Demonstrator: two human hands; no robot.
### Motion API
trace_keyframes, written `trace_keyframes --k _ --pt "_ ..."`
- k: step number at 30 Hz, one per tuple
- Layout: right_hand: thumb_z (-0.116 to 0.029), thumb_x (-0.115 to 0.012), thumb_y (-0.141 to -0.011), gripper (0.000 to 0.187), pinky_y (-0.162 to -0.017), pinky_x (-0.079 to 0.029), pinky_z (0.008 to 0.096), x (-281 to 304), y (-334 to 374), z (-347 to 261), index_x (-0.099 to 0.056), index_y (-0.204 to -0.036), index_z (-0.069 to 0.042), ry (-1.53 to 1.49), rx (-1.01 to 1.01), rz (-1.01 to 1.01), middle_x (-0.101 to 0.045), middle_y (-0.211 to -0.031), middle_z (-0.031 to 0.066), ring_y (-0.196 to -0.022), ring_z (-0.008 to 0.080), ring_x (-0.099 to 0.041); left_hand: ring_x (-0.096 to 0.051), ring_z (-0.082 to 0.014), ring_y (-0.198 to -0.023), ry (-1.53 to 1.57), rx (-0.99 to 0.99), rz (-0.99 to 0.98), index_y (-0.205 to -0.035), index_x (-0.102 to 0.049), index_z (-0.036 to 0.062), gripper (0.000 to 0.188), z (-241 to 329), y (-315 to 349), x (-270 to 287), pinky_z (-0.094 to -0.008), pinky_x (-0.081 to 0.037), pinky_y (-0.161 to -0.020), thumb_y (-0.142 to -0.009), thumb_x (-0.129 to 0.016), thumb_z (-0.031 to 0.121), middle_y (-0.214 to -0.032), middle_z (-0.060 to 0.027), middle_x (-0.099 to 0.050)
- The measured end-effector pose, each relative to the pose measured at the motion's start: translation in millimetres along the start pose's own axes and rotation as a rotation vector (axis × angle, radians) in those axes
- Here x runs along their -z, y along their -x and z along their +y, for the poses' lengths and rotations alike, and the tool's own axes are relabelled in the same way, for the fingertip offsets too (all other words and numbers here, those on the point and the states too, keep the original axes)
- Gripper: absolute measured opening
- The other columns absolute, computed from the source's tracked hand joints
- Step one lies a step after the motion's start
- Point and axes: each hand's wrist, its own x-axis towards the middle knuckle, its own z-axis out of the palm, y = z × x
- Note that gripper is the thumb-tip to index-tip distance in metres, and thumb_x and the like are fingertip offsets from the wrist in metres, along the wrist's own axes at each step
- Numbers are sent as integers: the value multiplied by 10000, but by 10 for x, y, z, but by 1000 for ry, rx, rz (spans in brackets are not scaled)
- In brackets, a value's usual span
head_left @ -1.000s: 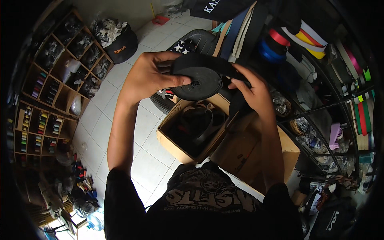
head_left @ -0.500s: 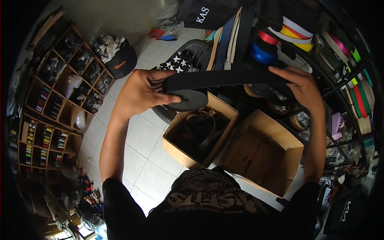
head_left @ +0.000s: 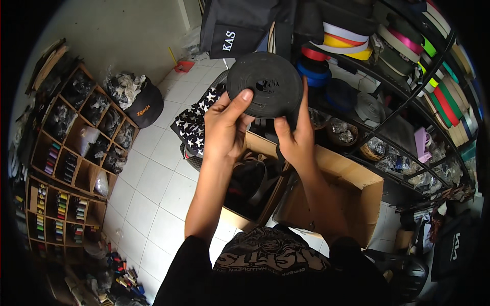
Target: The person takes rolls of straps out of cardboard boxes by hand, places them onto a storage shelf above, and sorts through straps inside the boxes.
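Note:
A coiled roll of black webbing (head_left: 279, 71) is held up in front of me, its flat spiral face toward me and a small hole at its centre. My left hand (head_left: 223, 125) grips its lower left edge, the thumb lying on the face. At the lower right edge is my right hand (head_left: 297, 140), fingers along the side and thumb near the bottom. A strip seems to hang below by the right hand, partly hidden. Beneath my arms stand an open cardboard box (head_left: 236, 218) with dark straps inside and a second open cardboard box (head_left: 371, 191).
On the right, a black rack (head_left: 403, 176) holds colourful ribbon rolls (head_left: 347, 43) and baskets. A wooden cubby shelf (head_left: 76, 173) with thread spools stands left, near a dark bin (head_left: 145, 107) of crumpled material. Star-patterned cloth (head_left: 196, 122) lies on a chair beyond my left arm.
My hands have come together: the strip stretched between them is now mostly drawn in at the roll. The roll has turned to face me and risen; my right hand has moved left onto it.

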Motion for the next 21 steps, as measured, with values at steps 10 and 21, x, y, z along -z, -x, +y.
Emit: trace_keyframes --k 10,21 --pt "-84 -529 -909 477 -841 -460 286 609 -235 -70 -456 -1377 -31 138 -138 -249 -607 -1176 182 -993 193 -603 -642 -176 -917 -357 23 -212 -1175 -533 -91 460 160 94 -158 -298 -514 -851 -841 -713 168 -1039 -155 -643" --pt "-79 -590 -873 446 -672 -449 277 1018 -362 -149 -546 -1317 -89 215 -67 -464 -597 -818 97 -702 159 -552 -635 -126 -816 -473 73 -323 -1119 -588 -80 450 -137 5 -388 -231 -513 -761 -826 -746 222 -955 -108 -662"
